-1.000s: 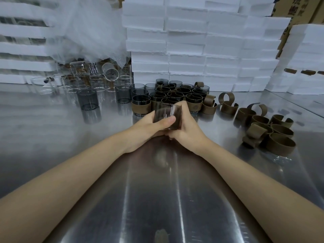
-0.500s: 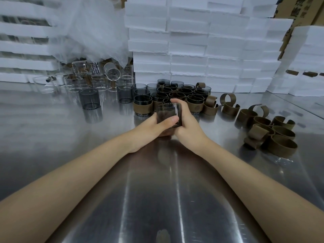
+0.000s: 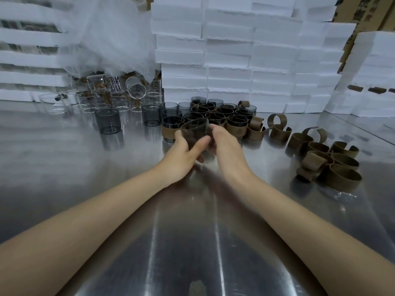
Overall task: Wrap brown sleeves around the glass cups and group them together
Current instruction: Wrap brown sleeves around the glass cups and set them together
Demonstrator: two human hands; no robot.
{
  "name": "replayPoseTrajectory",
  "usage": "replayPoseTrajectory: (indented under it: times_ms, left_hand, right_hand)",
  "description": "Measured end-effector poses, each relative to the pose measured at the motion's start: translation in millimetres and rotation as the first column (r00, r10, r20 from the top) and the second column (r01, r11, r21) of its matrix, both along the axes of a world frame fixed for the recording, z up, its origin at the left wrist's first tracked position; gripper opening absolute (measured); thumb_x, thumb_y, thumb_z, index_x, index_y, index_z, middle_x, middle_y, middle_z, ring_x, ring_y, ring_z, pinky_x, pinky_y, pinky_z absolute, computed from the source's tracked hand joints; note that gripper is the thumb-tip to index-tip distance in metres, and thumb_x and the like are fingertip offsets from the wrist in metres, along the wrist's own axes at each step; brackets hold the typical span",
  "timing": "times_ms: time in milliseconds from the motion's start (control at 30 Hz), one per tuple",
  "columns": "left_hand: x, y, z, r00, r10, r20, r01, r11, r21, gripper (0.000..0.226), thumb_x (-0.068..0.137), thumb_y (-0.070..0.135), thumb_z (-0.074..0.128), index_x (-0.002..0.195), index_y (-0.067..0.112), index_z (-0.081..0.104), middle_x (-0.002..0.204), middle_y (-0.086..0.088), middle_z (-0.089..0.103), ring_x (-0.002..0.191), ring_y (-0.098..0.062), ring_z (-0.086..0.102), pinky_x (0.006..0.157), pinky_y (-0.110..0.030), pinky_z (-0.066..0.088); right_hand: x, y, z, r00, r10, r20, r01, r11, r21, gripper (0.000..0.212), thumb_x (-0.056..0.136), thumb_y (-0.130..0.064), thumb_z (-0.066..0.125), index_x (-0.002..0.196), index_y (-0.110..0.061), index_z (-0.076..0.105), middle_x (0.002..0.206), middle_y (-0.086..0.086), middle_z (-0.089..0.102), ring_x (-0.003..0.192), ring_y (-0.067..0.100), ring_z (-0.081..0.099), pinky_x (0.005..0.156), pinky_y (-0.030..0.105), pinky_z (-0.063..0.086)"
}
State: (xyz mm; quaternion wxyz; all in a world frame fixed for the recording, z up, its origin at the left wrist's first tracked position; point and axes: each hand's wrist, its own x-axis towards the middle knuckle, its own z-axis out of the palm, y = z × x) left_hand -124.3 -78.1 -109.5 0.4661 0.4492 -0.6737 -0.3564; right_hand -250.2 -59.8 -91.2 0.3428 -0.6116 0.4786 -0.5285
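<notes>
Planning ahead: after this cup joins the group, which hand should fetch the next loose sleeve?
Probably the right hand: the loose sleeves lie on its side of the table, while the left hand would have to cross over. Both hold the cup.

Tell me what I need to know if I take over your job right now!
Left hand and right hand: both grip one cup, held in front of the finished bunch. Blur hides whether its sleeve is closed.
Done: a bunch of sleeved cups stands right behind the hands.
Left: bare grey cups wait on the left, loose sleeves on the right. Finish this cup, set it with the bunch, then wrap the bare ones.
</notes>
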Motion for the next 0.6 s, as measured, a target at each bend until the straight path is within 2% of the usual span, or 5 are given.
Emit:
replayPoseTrajectory:
  times_ms: [100, 300, 400, 500, 600]
  left_hand:
    - [-1, 3, -5, 0.973, -0.081, 0.218, 0.100, 0.992, -0.079, 0.041, 0.093, 0.042, 0.054, 0.118, 0.015, 0.037, 0.091, 0.013, 0.057, 0.072, 0.015, 0.058, 0.061, -0.006, 0.044]
    - [-4, 13, -1, 0.905, -0.321, 0.279, 0.351, 0.934, -0.064, 0.059, 0.090, 0.056, 0.046, 0.135, 0.019, 0.039, 0.098, 0.013, 0.053, 0.073, 0.004, 0.054, 0.068, -0.014, 0.042]
    - [-6, 18, 3, 0.903, -0.430, 0.021, 0.430, 0.903, 0.000, 0.033, 0.094, 0.044, 0.038, 0.117, 0.023, 0.046, 0.098, -0.010, 0.055, 0.074, -0.017, 0.050, 0.065, -0.024, 0.045]
    - [-5, 19, 6, 0.908, -0.393, -0.143, 0.403, 0.914, 0.048, 0.046, 0.093, 0.052, 0.031, 0.112, 0.015, 0.051, 0.092, -0.009, 0.058, 0.064, -0.011, 0.050, 0.062, -0.018, 0.042]
    - [-6, 15, 9, 0.879, -0.325, -0.350, 0.378, 0.921, 0.094, 0.060, 0.093, 0.063, 0.032, 0.120, 0.013, 0.051, 0.080, -0.006, 0.057, 0.059, -0.008, 0.047, 0.058, -0.017, 0.041]
  right_hand:
    - [6, 6, -5, 0.996, -0.070, 0.062, 0.064, 0.993, 0.095, 0.028, 0.102, -0.046, 0.027, 0.110, -0.031, 0.049, 0.104, 0.004, 0.065, 0.099, 0.015, 0.061, 0.078, 0.026, 0.047]
    - [-10, 4, 14, 0.914, -0.044, 0.404, -0.052, 0.973, 0.225, 0.072, 0.104, -0.048, 0.018, 0.070, -0.014, 0.071, 0.085, 0.011, 0.075, 0.080, 0.028, 0.070, 0.064, 0.032, 0.056]
    - [-13, 3, 15, 0.895, 0.120, 0.430, -0.212, 0.962, 0.172, 0.072, 0.103, -0.052, 0.013, 0.090, -0.008, 0.069, 0.099, 0.019, 0.073, 0.083, 0.037, 0.066, 0.052, 0.032, 0.047]
    - [-8, -3, 10, 0.922, 0.154, 0.355, -0.220, 0.963, 0.155, 0.062, 0.103, -0.050, 0.019, 0.112, -0.009, 0.064, 0.110, 0.023, 0.069, 0.092, 0.039, 0.061, 0.057, 0.033, 0.043]
    - [-4, -4, 6, 0.922, 0.261, 0.285, -0.314, 0.936, 0.158, 0.055, 0.103, -0.048, 0.022, 0.126, -0.011, 0.056, 0.085, 0.010, 0.069, 0.062, 0.027, 0.058, 0.064, 0.037, 0.051]
